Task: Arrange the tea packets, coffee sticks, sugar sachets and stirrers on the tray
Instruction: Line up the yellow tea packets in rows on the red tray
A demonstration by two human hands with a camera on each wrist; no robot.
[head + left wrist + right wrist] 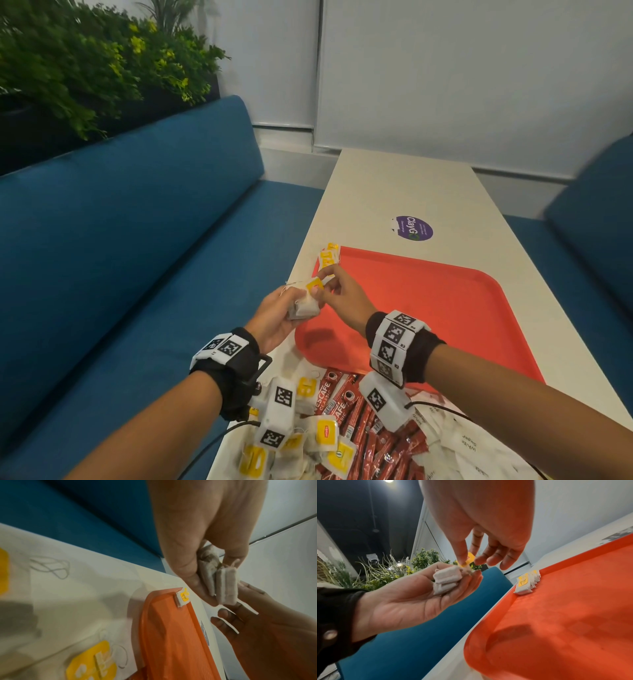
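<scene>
My left hand (286, 310) holds a small stack of white tea bags (303, 306) just left of the red tray (445, 308); the same tea bags (447, 580) lie on its palm and fingers. My right hand (330, 291) pinches the yellow tag (314, 284) of the top bag between thumb and forefinger. The tag (467, 559) shows behind the thumb. A short row of tea bags (329, 257) stands at the tray's far left corner. Loose tea bags (325, 435), red coffee sticks (363, 421) and white sugar sachets (462, 445) lie heaped on the table before the tray.
The narrow white table (404, 192) runs away from me, with a purple sticker (413, 228) beyond the tray. Blue sofas (137, 257) flank it on both sides. Green plants (85, 68) stand behind the left sofa. Most of the tray floor is bare.
</scene>
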